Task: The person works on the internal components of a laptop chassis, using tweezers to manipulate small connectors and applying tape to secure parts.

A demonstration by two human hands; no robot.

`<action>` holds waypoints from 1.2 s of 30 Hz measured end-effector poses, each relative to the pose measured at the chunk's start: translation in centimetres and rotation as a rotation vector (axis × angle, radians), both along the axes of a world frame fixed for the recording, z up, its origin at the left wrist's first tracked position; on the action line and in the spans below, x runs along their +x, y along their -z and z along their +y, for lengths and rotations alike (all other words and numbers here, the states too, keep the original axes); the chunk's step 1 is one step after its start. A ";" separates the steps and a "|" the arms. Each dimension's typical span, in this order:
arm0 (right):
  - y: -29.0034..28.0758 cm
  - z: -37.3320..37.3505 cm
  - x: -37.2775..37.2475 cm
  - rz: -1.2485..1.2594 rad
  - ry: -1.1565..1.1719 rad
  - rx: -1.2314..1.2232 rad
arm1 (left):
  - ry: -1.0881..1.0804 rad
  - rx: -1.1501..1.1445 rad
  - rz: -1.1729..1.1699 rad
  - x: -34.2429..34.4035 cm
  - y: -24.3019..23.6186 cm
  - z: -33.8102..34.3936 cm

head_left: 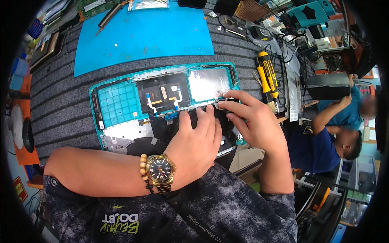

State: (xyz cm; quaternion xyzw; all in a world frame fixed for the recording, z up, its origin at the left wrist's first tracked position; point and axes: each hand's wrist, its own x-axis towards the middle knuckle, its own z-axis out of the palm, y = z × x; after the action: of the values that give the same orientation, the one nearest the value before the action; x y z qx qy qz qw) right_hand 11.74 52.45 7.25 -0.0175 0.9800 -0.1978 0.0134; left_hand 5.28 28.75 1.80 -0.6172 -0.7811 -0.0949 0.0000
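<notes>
A teal laptop top case [95, 121] lies inside up in front of me, with white ribbon cables [150, 104] at its touchpad [162, 87]. Black sheeting [162, 131] covers part of its near half. My left hand [195, 141] rests on this sheeting, its fingers stretched out toward the middle of the case. Beside it, the fingers of my right hand [255, 121] close at a small shiny piece [219, 103] below the silver panel [208, 83]. What exactly they pinch is too small to make out. The left hand partly hides the black sheeting.
Beyond the case lies a blue work mat [142, 38] on grey ribbed cloth [56, 101]. Yellow and black screwdrivers [267, 75] lie to the right, near cables and a small fan [233, 25]. Two people [316, 141] are at the far right, one holding a dark box [329, 86].
</notes>
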 end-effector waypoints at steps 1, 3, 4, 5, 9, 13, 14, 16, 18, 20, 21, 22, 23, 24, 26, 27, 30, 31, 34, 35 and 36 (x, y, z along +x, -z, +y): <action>-0.1 0.1 -0.1 -0.010 -0.004 0.000 | 0.000 0.000 0.000 0.0 0.0 0.0; -0.4 0.0 -0.3 -0.024 0.007 0.006 | 0.000 -0.002 0.001 0.0 0.0 0.0; -0.4 -0.2 -0.2 -0.029 0.023 0.009 | 0.001 -0.004 -0.001 0.0 0.0 -0.1; -0.3 -0.5 -0.1 -0.034 0.041 0.013 | 0.004 -0.007 -0.002 0.0 0.0 -0.1; 0.3 -1.2 0.2 -0.008 0.088 -0.017 | 0.004 -0.009 0.003 0.0 0.0 -0.1; 0.6 -1.2 0.4 0.004 0.099 -0.025 | 0.003 -0.001 -0.019 0.0 0.0 -0.1; 0.6 -1.1 0.5 0.005 0.100 -0.026 | 0.003 0.000 -0.032 0.0 0.0 -0.1; 0.5 -0.9 0.4 -0.010 0.093 -0.007 | 0.002 0.008 -0.036 0.0 0.0 -0.1; 0.5 -0.8 0.4 -0.010 0.094 0.001 | 0.003 0.013 -0.037 0.0 0.0 -0.1; 0.8 -0.9 0.5 0.005 0.099 -0.007 | 0.004 0.015 -0.035 0.0 0.0 -0.2; 0.9 -1.0 0.6 0.009 0.109 -0.002 | 0.004 0.014 -0.036 0.0 0.0 -0.1; 1.1 -1.0 0.6 0.016 0.116 -0.005 | 0.002 0.014 -0.034 0.0 0.0 -0.1; 1.4 -1.1 0.7 0.023 0.124 -0.009 | 0.002 0.012 -0.033 0.0 0.0 -0.1; 1.6 -1.2 0.8 0.041 0.124 0.001 | 0.000 0.009 -0.031 0.0 0.0 -0.1; 2.1 -1.4 1.0 0.086 0.120 0.012 | -0.003 0.003 -0.018 -0.1 -0.1 0.0; 2.4 -1.4 1.1 0.113 0.111 0.024 | 0.005 -0.001 -0.020 -0.1 -0.2 0.0; 2.7 -1.5 1.1 0.146 0.093 0.039 | 0.019 -0.007 -0.012 -0.3 -0.3 0.0; 2.5 -1.3 1.0 0.126 0.080 0.040 | 0.016 -0.007 -0.016 -0.4 -0.3 0.1; 1.5 -0.1 0.2 0.068 0.023 0.044 | 0.023 -0.007 -0.016 -0.3 -0.3 0.0; 1.0 0.4 0.1 0.034 0.003 0.045 | 0.029 -0.010 -0.005 -0.3 -0.3 -0.1; 0.5 0.9 -0.3 0.024 -0.035 0.039 | 0.028 -0.009 -0.013 -0.4 -0.2 -0.1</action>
State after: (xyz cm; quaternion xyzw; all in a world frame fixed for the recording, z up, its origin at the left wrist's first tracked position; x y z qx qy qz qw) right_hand 11.41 53.36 6.72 -0.0369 0.9833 -0.1779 0.0053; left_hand 4.93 28.68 2.01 -0.6273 -0.7729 -0.0953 -0.0089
